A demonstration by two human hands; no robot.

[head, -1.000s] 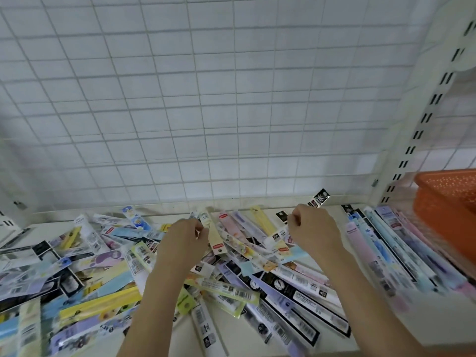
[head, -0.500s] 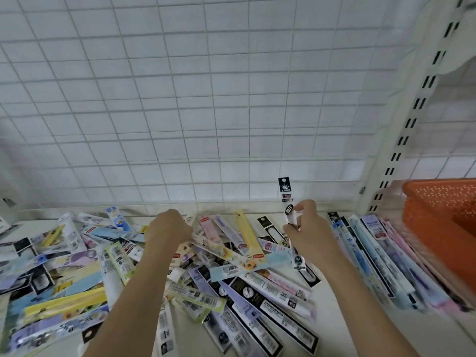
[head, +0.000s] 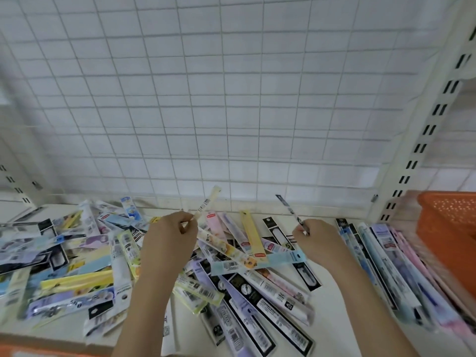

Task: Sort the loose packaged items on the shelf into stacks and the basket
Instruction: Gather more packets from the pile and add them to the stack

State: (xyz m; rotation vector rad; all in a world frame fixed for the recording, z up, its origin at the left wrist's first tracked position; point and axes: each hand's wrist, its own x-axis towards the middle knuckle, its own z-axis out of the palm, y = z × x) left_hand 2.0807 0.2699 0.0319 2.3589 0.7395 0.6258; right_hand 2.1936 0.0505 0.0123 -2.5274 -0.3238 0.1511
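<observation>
1. Hands: two, both raised a little above the shelf (head: 332, 302), forearms coming in from the bottom edge
2. Left hand (head: 170, 240): fingers curled, fingertips pinching the lower end of one pale yellow packet (head: 207, 203), which sticks up and to the right, edge-on, in front of the wire grid (head: 231, 99)
3. Right hand (head: 318, 243): fingers curled, pinching the lower end of one dark packet (head: 289, 210), thin and edge-on, which leans up and to the left
4. Held packets: two in all, one per hand, well apart from each other, both clear of the pile
5. Loose pile (head: 108, 266): long flat packets lying crossed and overlapping over the left and middle of the shelf, too many and too blurred to count; yellow, light blue, lilac, pink, black and white ones can be told
6. Light blue packet (head: 260, 262): one, lying crosswise on top of the pile between the two forearms
7. Sorted row (head: 391, 269): packets laid side by side, lengthways, at the right of the shelf, just beside the basket; number cannot be told
8. Basket (head: 448, 222): one, orange, perforated wall, at the right edge; its inside is out of view
9. Slotted upright (head: 422, 140): one, white, standing between grid and basket
</observation>
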